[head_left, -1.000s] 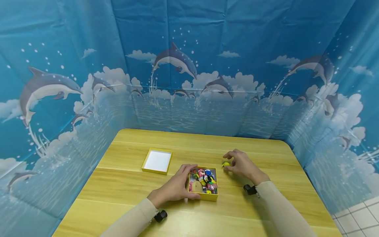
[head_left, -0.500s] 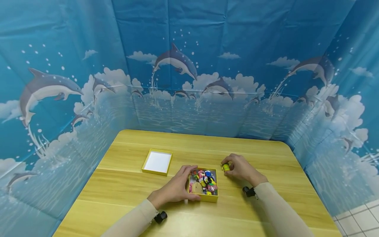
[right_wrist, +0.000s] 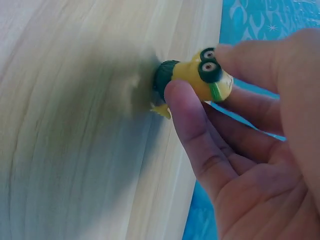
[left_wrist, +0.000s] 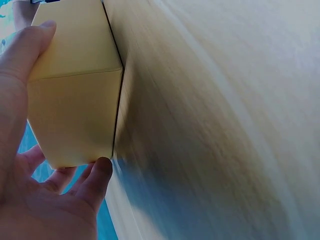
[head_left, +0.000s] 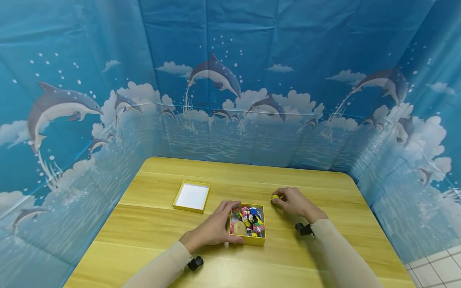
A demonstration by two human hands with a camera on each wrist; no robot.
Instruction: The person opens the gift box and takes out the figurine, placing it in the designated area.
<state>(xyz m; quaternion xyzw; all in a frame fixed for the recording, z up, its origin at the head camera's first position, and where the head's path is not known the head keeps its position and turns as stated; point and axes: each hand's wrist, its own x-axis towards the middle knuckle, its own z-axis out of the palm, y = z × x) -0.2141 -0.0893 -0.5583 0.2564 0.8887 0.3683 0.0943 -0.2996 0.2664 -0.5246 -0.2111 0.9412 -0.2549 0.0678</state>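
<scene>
My left hand (head_left: 216, 226) grips a yellow open-topped box (head_left: 256, 240), its thumb on the near side and its fingers at the far side. Inside the box lies a jumble of small colourful toy figures (head_left: 248, 218). In the left wrist view the plain walls of the box (left_wrist: 75, 112) stand between thumb and fingers. To the right of the box, my right hand (head_left: 297, 203) pinches a small yellow toy figure (head_left: 275, 197). The right wrist view shows that toy figure (right_wrist: 192, 75) with two round goggle eyes and a dark green base facing the tabletop; whether it touches the table is unclear.
A shallow yellow box lid (head_left: 192, 196) with a white inside lies on the wooden table (head_left: 155, 240), left of and behind the box. A blue dolphin-print curtain (head_left: 230, 132) encloses the table's back and sides.
The right hand's fingers have closed in on the yellow toy figure and turned it; more of it is now covered by them. The left hand and the box have stayed put.
</scene>
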